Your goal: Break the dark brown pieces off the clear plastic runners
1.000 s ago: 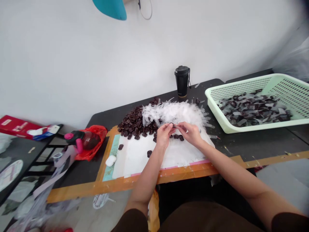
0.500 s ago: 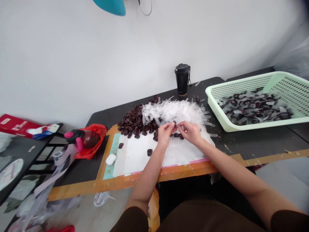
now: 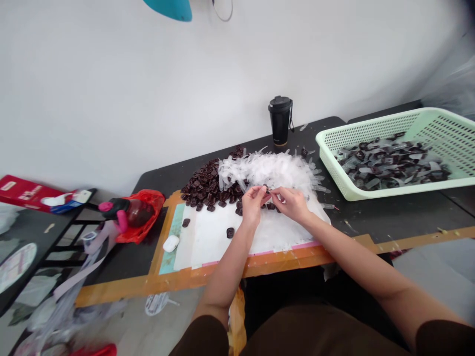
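My left hand (image 3: 253, 201) pinches a small dark brown piece (image 3: 266, 188) between thumb and finger, above the white sheet (image 3: 211, 235). Close against it on the right, my right hand (image 3: 291, 201) has its fingertips pressed together at the edge of that piece; whatever they grip is too small to make out. Behind my hands lies a heap of translucent white strips (image 3: 274, 168). A pile of dark brown pieces (image 3: 208, 185) spreads to its left. Two single dark pieces lie apart, one on the sheet (image 3: 230, 232) and one farther left (image 3: 186, 222).
A light green basket (image 3: 399, 192) at the right holds dark pieces with strips. A black cup (image 3: 280, 121) stands at the back. At the left are a white case (image 3: 171, 244), a red tray (image 3: 158, 198) with a bottle (image 3: 135, 212), and a red box (image 3: 27, 193).
My right hand has shifted slightly left, its fingertips now closer to my left hand. The dark piece between my hands has moved a little to the left.
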Demonstrator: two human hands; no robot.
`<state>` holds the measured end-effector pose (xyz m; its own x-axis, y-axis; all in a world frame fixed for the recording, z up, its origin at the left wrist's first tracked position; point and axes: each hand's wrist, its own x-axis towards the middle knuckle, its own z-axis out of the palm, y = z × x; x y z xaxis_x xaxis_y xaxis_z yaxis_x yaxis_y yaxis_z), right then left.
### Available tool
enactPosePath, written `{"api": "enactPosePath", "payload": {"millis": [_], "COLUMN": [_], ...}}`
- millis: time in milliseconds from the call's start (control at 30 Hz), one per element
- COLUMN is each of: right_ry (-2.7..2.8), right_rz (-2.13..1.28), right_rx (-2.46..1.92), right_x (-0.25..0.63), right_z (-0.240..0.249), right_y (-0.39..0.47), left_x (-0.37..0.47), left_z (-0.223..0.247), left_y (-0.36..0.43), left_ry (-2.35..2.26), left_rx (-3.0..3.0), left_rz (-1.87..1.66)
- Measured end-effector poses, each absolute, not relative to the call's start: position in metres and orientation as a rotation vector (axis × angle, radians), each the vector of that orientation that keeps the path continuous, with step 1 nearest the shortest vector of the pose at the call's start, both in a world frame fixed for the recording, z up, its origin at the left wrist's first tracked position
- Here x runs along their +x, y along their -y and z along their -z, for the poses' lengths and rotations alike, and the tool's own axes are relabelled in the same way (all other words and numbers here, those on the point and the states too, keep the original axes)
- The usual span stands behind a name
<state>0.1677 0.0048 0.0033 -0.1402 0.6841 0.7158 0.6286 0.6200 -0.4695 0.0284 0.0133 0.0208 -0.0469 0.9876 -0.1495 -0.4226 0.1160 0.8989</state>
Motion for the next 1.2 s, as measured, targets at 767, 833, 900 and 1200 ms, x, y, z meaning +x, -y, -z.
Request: {"api": "enactPosePath", "payload": {"millis": [767, 833, 900, 1200], "right_ry": [1.432, 1.427, 1.432, 1.533], "right_rz": [-0.936, -0.966, -0.994, -1.058], "right_rx": [-1.032, -0.991, -0.954, -0.829], "right_x": [0.170, 0.170, 0.170, 0.175], "right_z": [-0.006, -0.004, -0.005, -0.009], "right_y": [-0.011, -0.012, -0.011, -0.010], "left_x": [0.017, 0.016, 0.015, 0.020], "left_z": [-0.013, -0.013, -0.016, -0.026], "left_y": [-0.017, -0.017, -0.017, -0.009], "left_ry": [-1.147, -1.169, -1.161, -1.136], "left_rx": [1.371, 1.492, 1.569, 1.774], "left_rz": [-1.363, -1.411, -1.431, -1.335]}}
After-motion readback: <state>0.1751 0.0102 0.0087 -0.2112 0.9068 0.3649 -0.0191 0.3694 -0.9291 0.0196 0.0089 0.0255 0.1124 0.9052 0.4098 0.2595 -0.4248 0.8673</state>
